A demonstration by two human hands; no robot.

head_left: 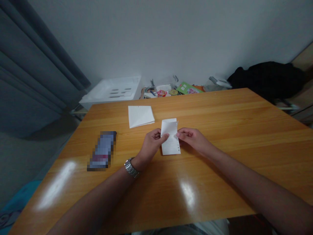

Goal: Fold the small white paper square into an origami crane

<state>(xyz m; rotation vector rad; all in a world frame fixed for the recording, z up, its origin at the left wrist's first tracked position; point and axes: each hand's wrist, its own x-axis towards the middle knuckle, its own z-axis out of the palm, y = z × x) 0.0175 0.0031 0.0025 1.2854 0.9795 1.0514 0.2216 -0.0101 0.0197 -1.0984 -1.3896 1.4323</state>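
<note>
A narrow folded sheet of white paper [170, 145] is held upright just over the wooden table, with a row of punched holes along its lower right edge. My left hand [153, 143] grips its left side, thumb across the front and fingers curled behind. At the right edge, my right hand [190, 137] pinches the paper between thumb and fingers. A silver watch [132, 167] is on my left wrist. Behind and to the left of my hands lies a small stack of lined paper [140, 116].
A phone [104, 150], blurred out, rests on the left of the wooden table [234, 130]. Beyond the far edge are a white foam tray [114, 89], a green booklet [188, 88], assorted small items and a black cloth heap [266, 78]. A grey curtain [31, 71] hangs at left.
</note>
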